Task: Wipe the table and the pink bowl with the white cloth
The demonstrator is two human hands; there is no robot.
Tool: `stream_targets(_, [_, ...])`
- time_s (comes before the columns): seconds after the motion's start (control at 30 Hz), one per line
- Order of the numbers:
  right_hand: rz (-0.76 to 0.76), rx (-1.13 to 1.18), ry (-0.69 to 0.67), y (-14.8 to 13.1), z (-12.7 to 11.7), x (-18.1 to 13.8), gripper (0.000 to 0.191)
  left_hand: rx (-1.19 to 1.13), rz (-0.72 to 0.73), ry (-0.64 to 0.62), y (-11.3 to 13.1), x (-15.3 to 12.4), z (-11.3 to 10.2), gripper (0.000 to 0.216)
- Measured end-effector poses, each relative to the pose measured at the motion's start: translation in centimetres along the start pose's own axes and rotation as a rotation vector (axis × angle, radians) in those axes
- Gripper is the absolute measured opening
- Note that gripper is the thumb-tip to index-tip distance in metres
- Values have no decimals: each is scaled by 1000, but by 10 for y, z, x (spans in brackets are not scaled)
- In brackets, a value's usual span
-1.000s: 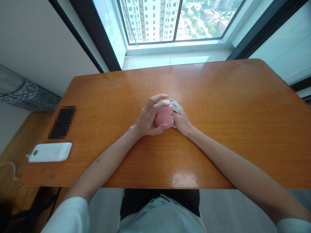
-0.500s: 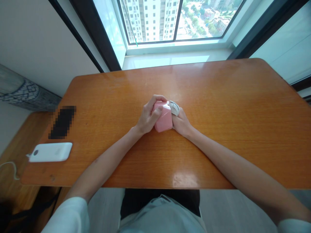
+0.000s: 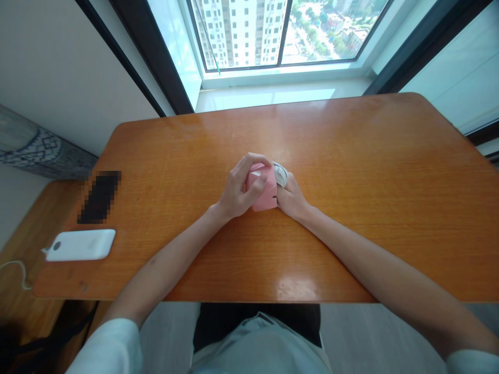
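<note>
at the middle of the wooden table [image 3: 370, 182], a small pink box [image 3: 268, 195] is held by the left hand [image 3: 236, 188]. its far edge is wrapped by the bent fingers, and the thumb is laid across its surface. whether the box is lifted off the table or rested on it cannot be told. its right side is met by the right hand [image 3: 291, 197], whose fingers are mostly hidden; what is gripped by them cannot be told. a greyish-white bundle [image 3: 280, 175] is seen right against that hand and the box, also over the table's middle. near the table's left edge, a white device [image 3: 81, 245] is laid flat, with a white cable [image 3: 24, 275] hanging past that edge. just beyond the device, a dark pixelated object [image 3: 100, 196] is placed along the same table edge. past the table's far edge, a window [image 3: 280, 52] is seen.
</note>
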State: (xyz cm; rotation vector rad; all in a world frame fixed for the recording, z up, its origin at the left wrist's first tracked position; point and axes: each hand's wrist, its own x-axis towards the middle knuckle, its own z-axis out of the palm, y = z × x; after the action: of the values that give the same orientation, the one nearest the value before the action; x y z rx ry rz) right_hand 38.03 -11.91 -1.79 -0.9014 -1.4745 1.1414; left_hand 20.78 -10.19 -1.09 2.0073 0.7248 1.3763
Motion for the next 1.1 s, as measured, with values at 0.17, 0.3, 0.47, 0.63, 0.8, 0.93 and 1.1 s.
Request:
stream_targets(0.17, [71,-38,25,0,0,-1,35,-93,-215,27,-4,1,2,41])
stream_targets(0.3, [74,17,40,6,-4,4,25,99,196,41,-12,-6,3,51])
stream_targets(0.47, [46,69,42,7,-4,6,13,244,298,-28,-9,-7,2,38])
stream_targets(0.63, [-12,10,-13,-2,0,1,25,-41,-116,9,2,2,2,33])
stream_targets(0.8, [43,-15,0,-4,1,3,28,-46,-266,28,-4,1,2,44])
stream_targets(0.93, [69,53,16,0,-1,6,23,157,161,25,-11,-6,1,51])
stream_targets(1.1, [53,50,37,5,-2,6,22,194,244,-29,-6,-7,1,39])
